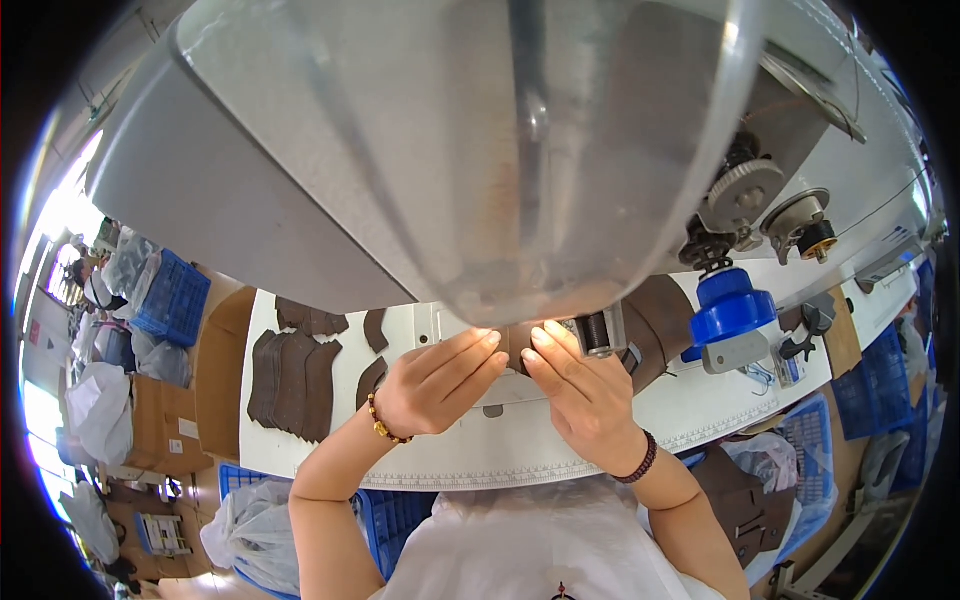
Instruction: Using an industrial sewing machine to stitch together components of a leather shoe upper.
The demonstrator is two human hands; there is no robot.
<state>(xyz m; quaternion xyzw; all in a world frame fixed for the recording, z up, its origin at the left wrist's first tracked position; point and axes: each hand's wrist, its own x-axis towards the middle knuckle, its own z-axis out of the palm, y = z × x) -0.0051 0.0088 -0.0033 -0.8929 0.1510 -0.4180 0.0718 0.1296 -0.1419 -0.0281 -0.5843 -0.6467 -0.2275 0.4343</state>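
Below the sewing machine's clear plastic cover (600,200), a brown leather-like piece (517,343) shows between my hands, mostly hidden by fingers and cover. My left hand (432,385) is closed at its left side, fingers pressed together on it. On the opposite side my right hand (588,400) pinches the piece with fingertips close to the lit sewing spot. A black roller-like part in a metal holder (597,336) sits beside the right fingers. Further right, larger brown panels (662,320) lie on the white table (560,450).
Stacked brown cut pieces (292,385) and a curved brown strip (374,330) lie left on the table. A blue-capped machine part (735,308) hangs at right. Blue crates (172,298), cardboard boxes (160,425) and a plastic bag (255,530) stand around the table.
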